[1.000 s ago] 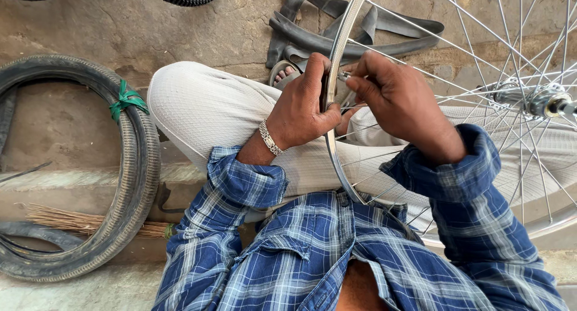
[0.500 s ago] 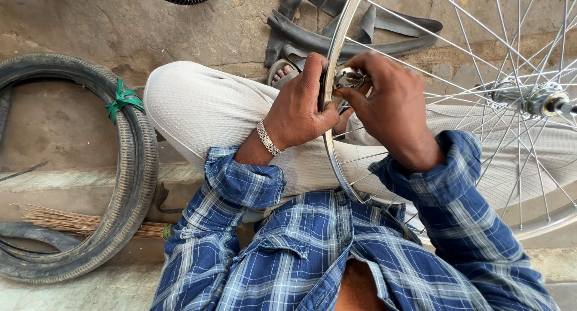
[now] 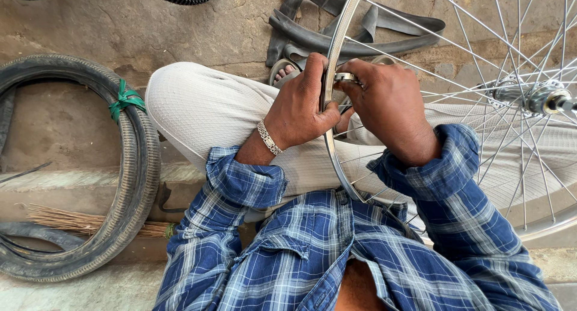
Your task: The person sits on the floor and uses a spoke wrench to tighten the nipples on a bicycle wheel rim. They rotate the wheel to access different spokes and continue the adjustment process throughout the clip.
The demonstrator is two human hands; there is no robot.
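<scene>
Our left hand (image 3: 300, 109) is closed around the wheel rim (image 3: 332, 76) at centre frame, thumb hooked over its edge, and the rim stands upright across our lap. Our right hand (image 3: 387, 103) is curled against the rim's inner side, pinching a small metal tool (image 3: 345, 78) at a spoke (image 3: 421, 40) end.

The tool sits on a small fitting, so we judge it could slip off and let our knuckles strike the neighbouring spokes. The rim could also twist in our one-handed hold.

We see no packages, labels or signs. A green tie (image 3: 123, 100) binds the tyre (image 3: 129, 167) at the left. A slack inner tube (image 3: 384, 37) lies on the floor (image 3: 210, 28) at upper centre, the hub (image 3: 535, 97) is at the right, and a broom (image 3: 78, 222) is at lower left.
</scene>
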